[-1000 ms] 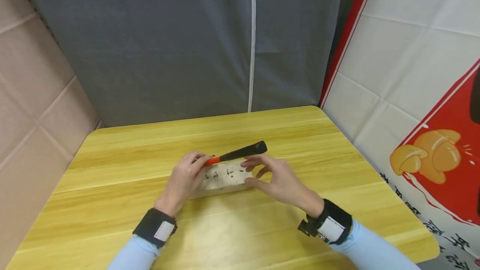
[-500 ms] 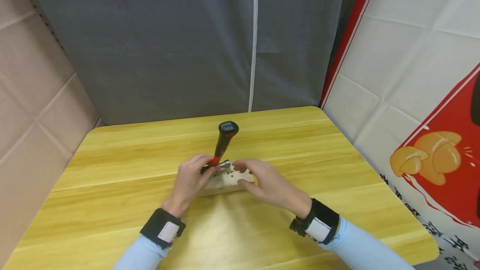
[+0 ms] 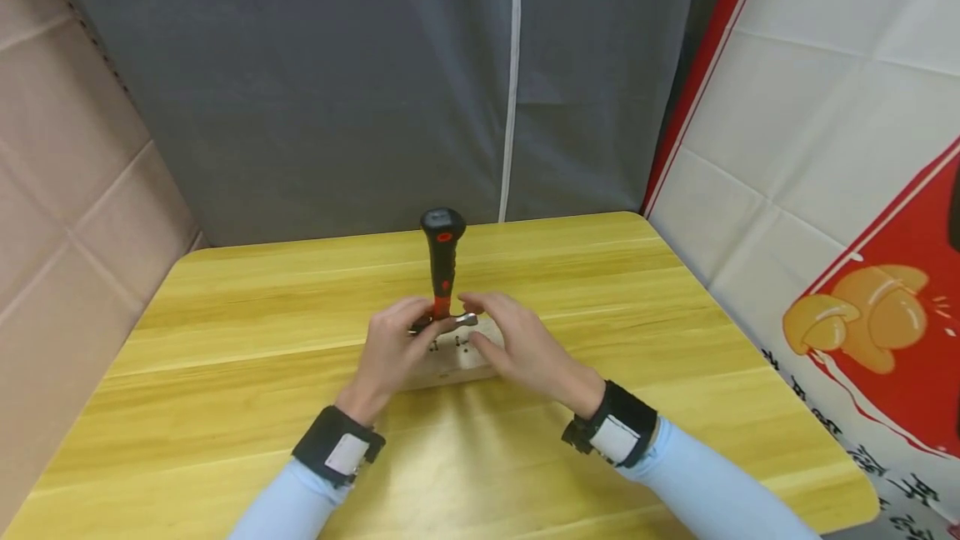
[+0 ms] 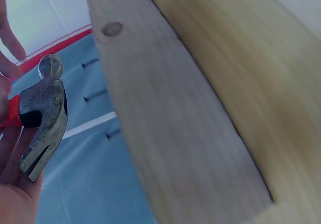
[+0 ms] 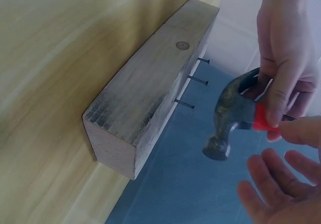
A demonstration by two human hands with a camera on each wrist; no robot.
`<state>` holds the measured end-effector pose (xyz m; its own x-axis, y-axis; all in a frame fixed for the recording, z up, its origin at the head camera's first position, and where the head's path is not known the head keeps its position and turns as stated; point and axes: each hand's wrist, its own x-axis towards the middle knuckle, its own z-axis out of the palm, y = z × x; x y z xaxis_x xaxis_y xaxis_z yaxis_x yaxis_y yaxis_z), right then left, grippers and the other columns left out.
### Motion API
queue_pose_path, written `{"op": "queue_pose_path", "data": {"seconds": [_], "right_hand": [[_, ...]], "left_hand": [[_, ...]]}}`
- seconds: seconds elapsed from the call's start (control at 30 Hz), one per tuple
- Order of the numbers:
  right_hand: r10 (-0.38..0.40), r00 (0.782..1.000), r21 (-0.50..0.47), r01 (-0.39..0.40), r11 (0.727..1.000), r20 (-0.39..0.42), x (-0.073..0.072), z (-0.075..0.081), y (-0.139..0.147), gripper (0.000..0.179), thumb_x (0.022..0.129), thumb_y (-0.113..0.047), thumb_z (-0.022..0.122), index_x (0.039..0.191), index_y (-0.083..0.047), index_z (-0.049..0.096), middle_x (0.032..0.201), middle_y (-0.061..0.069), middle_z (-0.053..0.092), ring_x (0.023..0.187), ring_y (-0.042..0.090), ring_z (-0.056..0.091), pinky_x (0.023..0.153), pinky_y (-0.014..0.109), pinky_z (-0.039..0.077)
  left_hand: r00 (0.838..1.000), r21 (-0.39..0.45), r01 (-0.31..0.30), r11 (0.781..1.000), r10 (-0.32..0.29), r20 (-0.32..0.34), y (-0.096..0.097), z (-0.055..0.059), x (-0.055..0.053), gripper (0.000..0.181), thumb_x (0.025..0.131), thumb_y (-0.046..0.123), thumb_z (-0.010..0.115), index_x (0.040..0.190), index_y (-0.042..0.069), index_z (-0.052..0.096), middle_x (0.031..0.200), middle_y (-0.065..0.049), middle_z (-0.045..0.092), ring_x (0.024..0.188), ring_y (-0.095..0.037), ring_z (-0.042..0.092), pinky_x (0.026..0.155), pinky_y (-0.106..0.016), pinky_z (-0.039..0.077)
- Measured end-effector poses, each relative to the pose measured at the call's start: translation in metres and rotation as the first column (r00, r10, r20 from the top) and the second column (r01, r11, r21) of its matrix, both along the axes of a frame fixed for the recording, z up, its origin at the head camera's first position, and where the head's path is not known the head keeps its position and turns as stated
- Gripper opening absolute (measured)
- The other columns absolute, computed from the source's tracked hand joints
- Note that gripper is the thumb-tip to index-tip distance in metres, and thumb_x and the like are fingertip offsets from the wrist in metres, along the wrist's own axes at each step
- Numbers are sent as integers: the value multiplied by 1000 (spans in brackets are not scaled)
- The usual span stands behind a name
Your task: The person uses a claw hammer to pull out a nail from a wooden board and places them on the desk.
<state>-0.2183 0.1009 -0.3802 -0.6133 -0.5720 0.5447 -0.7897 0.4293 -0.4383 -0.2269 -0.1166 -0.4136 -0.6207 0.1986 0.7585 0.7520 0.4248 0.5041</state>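
Observation:
My left hand (image 3: 392,344) grips a claw hammer (image 3: 442,265) low on its red neck, just behind the steel head. The black handle points up and away from me. In the right wrist view, the hammer head (image 5: 228,111) hangs apart from a wooden block (image 5: 145,83), its round face toward the lower left. Several nails (image 5: 198,81) stand partly out of the block's upper face. My right hand (image 3: 525,348) is beside the hammer with thumb and fingers spread, near the hammer neck. Its fingers (image 5: 271,176) curve loosely around nothing in the right wrist view.
The block lies on a yellow wood-grain table (image 3: 225,407). Behind the table hangs a grey curtain (image 3: 337,90). A white printed sheet (image 3: 787,107) with a red panel stands at the right, and a pale panelled wall (image 3: 67,190) at the left.
The hammer handle has swung from pointing right to standing upright, turning in my left hand. Both hands have drawn closer together; my right hand moved left toward the hammer.

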Motion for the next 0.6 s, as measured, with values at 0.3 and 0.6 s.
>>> {"op": "queue_pose_path", "data": {"seconds": [0.3, 0.6], "right_hand": [[23, 1000, -34, -22, 999, 21, -7, -6, -4, 50, 90, 2, 77, 137, -3, 59, 126, 11, 66, 113, 24, 65, 89, 30, 58], [27, 997, -21, -25, 999, 79, -8, -13, -5, 45, 91, 2, 76, 132, -1, 58, 119, 10, 66, 107, 18, 68, 86, 22, 56]], "left_hand": [[997, 23, 40, 999, -41, 58, 14, 3, 3, 23, 81, 4, 87, 103, 4, 78, 94, -4, 76, 81, -14, 73, 68, -25, 60], [985, 44, 88, 995, -94, 148, 23, 5, 5, 20, 86, 3, 83, 105, 4, 78, 97, -4, 77, 85, -14, 73, 68, -23, 60]]}}
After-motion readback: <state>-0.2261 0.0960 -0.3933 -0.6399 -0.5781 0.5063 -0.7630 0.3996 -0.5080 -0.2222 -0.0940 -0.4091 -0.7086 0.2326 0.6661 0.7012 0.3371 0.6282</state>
